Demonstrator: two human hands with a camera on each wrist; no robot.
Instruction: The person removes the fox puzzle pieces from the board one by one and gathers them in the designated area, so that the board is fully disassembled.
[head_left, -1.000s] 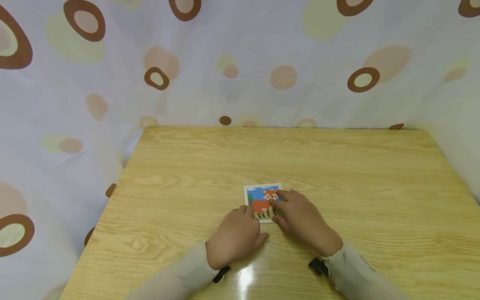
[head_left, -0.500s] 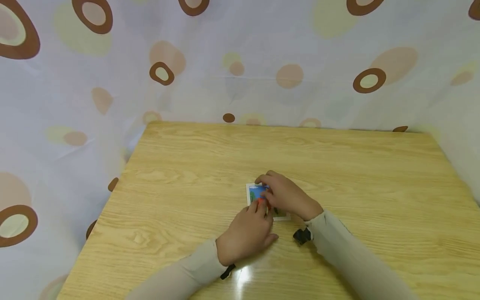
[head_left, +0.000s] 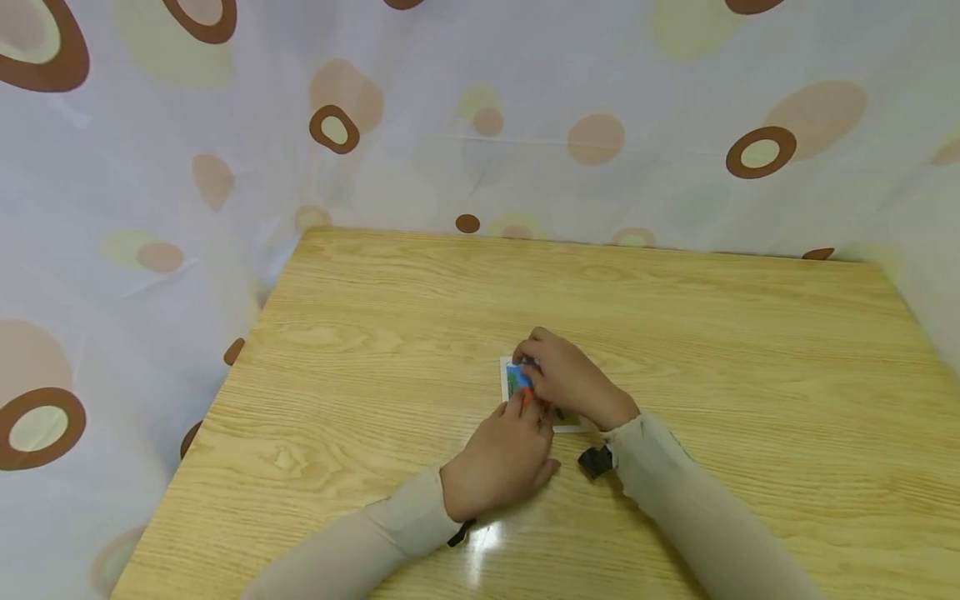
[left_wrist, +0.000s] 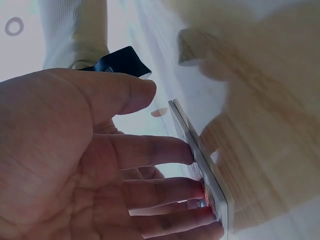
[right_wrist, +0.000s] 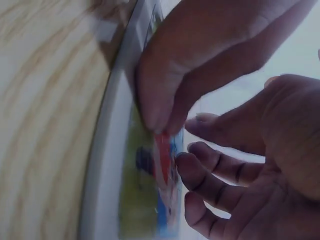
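A small square picture board (head_left: 513,382) with a white border lies on the table, mostly covered by both hands. It shows blue sky, green and some orange-red, the fox picture seen in full earlier. My left hand (head_left: 501,462) reaches over its near left side with straight, spread fingers, their tips on the picture; the thumb stays off it. Bent over the far right part, my right hand (head_left: 572,379) has its fingertips right at the picture surface. In the right wrist view, gaps show between the right fingertips (right_wrist: 192,167), and no held thing is visible among them.
The wooden table (head_left: 360,350) runs back to a patterned curtain (head_left: 420,100) with brown and beige spots, which also hangs along both sides. Dark straps (head_left: 596,461) sit at the sleeve cuffs.
The right hand has moved left and farther over the board, covering the fox's head. The left hand has slid slightly right and up onto the picture. The head view has tilted a little.
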